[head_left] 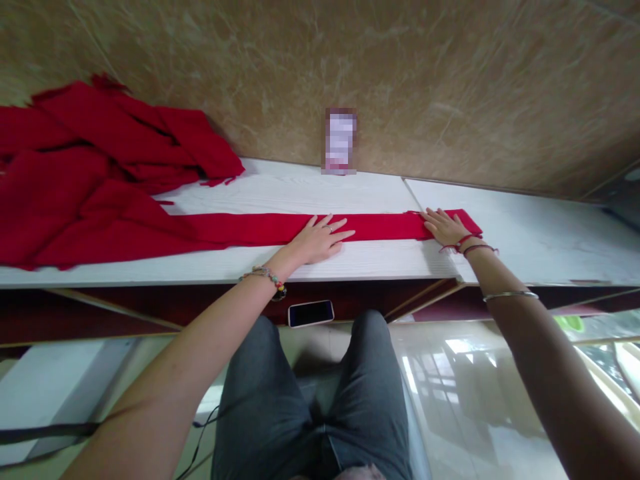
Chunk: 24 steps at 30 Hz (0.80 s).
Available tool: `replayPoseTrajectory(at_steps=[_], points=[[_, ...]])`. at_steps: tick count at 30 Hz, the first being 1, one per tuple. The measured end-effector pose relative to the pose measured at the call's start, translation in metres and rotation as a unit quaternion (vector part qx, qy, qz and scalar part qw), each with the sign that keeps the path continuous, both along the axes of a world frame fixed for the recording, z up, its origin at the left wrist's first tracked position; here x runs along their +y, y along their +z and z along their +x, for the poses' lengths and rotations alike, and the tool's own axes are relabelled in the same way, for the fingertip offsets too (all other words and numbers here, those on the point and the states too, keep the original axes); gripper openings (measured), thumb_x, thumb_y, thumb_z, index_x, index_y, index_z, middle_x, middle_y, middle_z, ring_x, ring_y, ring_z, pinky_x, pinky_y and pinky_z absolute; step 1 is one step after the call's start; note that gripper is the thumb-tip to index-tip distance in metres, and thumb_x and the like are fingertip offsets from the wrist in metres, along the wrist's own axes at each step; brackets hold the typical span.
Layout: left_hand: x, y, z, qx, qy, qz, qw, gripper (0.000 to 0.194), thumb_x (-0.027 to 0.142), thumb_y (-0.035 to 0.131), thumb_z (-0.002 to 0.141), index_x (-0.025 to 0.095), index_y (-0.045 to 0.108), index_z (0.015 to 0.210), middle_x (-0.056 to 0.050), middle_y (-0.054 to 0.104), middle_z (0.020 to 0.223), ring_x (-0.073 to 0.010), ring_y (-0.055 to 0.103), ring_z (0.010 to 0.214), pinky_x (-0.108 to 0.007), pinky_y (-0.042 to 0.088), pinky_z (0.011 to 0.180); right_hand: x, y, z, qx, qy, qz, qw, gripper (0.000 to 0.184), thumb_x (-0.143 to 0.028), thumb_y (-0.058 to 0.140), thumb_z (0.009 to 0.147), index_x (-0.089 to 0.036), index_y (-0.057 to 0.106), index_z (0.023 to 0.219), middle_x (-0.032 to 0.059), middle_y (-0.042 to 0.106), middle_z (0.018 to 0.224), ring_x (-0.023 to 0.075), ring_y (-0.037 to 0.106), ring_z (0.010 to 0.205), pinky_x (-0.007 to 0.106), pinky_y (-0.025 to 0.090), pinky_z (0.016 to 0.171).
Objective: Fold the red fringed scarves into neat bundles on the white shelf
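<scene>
A long red scarf (255, 229) runs as a narrow folded strip along the white table (280, 185), and its left part spreads out wider. My left hand (320, 240) lies flat on the middle of the strip with its fingers spread to the right. Near the strip's right end, my right hand (446, 227) rests on the fabric, fingers stretched out. Neither hand grips anything. At the left, a loose heap of red fabric with fringed edges (140, 137) sits against the wall; whether it joins the strip I cannot tell.
Behind the table rises a brown marbled wall (240, 60); a small blurred-out label (341, 141) stands there. A phone (311, 313) lies on a ledge below the table edge, above my knees. Black cables (203, 427) hang at lower left.
</scene>
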<state>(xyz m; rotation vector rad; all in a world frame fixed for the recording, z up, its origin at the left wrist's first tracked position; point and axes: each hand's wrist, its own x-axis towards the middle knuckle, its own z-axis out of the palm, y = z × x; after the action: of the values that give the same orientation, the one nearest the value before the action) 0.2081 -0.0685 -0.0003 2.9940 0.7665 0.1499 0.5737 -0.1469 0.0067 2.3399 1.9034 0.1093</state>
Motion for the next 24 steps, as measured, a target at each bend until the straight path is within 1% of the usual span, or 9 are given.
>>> replayPoseTrajectory(at_steps=[4, 7, 9, 10, 12, 14, 16, 19, 24], points=[[0.001, -0.001, 0.000, 0.001, -0.001, 0.000, 1.000, 0.047, 0.039, 0.030, 0.095, 0.036, 0.032, 0.142, 0.000, 0.025, 0.152, -0.0317, 0.018, 0.139, -0.053, 0.016, 0.108, -0.008, 0.008, 0.039, 0.016, -0.100, -0.011, 0.995, 0.057, -0.040, 0.020, 0.091, -0.022, 0.033, 0.143, 0.0091, 0.030, 0.149, 0.0325, 0.028, 0.136, 0.064, 0.031, 0.100], [0.002, -0.002, 0.000, -0.001, -0.002, 0.001, 1.000, 0.047, 0.041, 0.030, 0.095, 0.036, 0.033, 0.142, -0.001, 0.025, 0.152, -0.0324, 0.019, 0.138, -0.054, 0.017, 0.108, -0.007, 0.014, 0.043, 0.017, -0.143, 0.014, 0.990, 0.059, -0.042, 0.022, 0.090, -0.019, 0.034, 0.143, 0.0134, 0.031, 0.149, 0.0377, 0.028, 0.135, 0.068, 0.030, 0.098], [0.002, -0.002, 0.000, -0.004, -0.003, -0.001, 1.000, 0.047, 0.042, 0.030, 0.095, 0.036, 0.033, 0.142, -0.001, 0.025, 0.152, -0.0327, 0.020, 0.138, -0.054, 0.017, 0.107, -0.002, 0.016, 0.024, 0.014, -0.103, 0.050, 0.993, 0.060, -0.043, 0.023, 0.090, -0.016, 0.034, 0.142, 0.0154, 0.029, 0.149, 0.0377, 0.025, 0.136, 0.066, 0.028, 0.100], [0.002, -0.002, 0.000, -0.005, -0.004, -0.002, 1.000, 0.047, 0.042, 0.030, 0.095, 0.036, 0.033, 0.142, 0.000, 0.025, 0.152, -0.0325, 0.020, 0.138, -0.054, 0.017, 0.108, 0.002, 0.016, 0.009, 0.013, -0.054, 0.067, 0.996, 0.059, -0.042, 0.023, 0.091, -0.015, 0.034, 0.142, 0.0161, 0.027, 0.150, 0.0368, 0.024, 0.136, 0.064, 0.028, 0.102], [0.002, -0.002, 0.000, -0.005, -0.001, -0.004, 1.000, 0.047, 0.042, 0.032, 0.095, 0.036, 0.033, 0.141, 0.001, 0.025, 0.152, -0.0313, 0.020, 0.138, -0.053, 0.017, 0.108, 0.012, 0.013, -0.031, 0.029, 0.055, 0.080, 0.995, 0.058, -0.044, 0.024, 0.092, -0.017, 0.035, 0.142, 0.0147, 0.027, 0.150, 0.0351, 0.022, 0.137, 0.063, 0.028, 0.102], [0.002, -0.002, 0.000, -0.008, 0.006, -0.003, 1.000, 0.047, 0.041, 0.033, 0.094, 0.034, 0.035, 0.141, 0.001, 0.027, 0.151, -0.0293, 0.021, 0.138, -0.052, 0.016, 0.109, 0.023, 0.008, -0.075, 0.047, 0.157, 0.075, 0.984, 0.055, -0.045, 0.026, 0.093, -0.020, 0.037, 0.141, 0.0119, 0.028, 0.150, 0.0327, 0.022, 0.138, 0.061, 0.028, 0.103], [0.001, -0.002, 0.000, -0.014, 0.014, -0.001, 1.000, 0.046, 0.040, 0.034, 0.094, 0.031, 0.038, 0.139, 0.000, 0.031, 0.149, -0.0274, 0.023, 0.138, -0.049, 0.017, 0.110, 0.033, 0.002, -0.114, 0.062, 0.218, 0.052, 0.973, 0.054, -0.045, 0.027, 0.093, -0.021, 0.036, 0.141, 0.0103, 0.029, 0.150, 0.0302, 0.023, 0.138, 0.057, 0.028, 0.105], [0.000, -0.001, -0.001, -0.023, 0.027, 0.006, 0.999, 0.047, 0.041, 0.032, 0.095, 0.025, 0.042, 0.138, -0.003, 0.036, 0.147, -0.0247, 0.028, 0.136, -0.044, 0.020, 0.110, 0.039, -0.006, -0.149, 0.072, 0.223, 0.029, 0.972, 0.054, -0.040, 0.025, 0.094, -0.016, 0.033, 0.143, 0.0119, 0.030, 0.149, 0.0293, 0.026, 0.137, 0.056, 0.027, 0.106], [-0.004, 0.001, -0.001, -0.026, 0.062, 0.017, 0.998, 0.047, 0.038, 0.028, 0.096, 0.020, 0.042, 0.138, -0.005, 0.036, 0.147, -0.0226, 0.029, 0.136, -0.040, 0.022, 0.110, 0.036, -0.013, -0.154, 0.076, 0.215, 0.057, 0.972, 0.052, -0.034, 0.025, 0.095, -0.017, 0.033, 0.143, 0.0089, 0.033, 0.148, 0.0265, 0.029, 0.136, 0.053, 0.026, 0.107]])
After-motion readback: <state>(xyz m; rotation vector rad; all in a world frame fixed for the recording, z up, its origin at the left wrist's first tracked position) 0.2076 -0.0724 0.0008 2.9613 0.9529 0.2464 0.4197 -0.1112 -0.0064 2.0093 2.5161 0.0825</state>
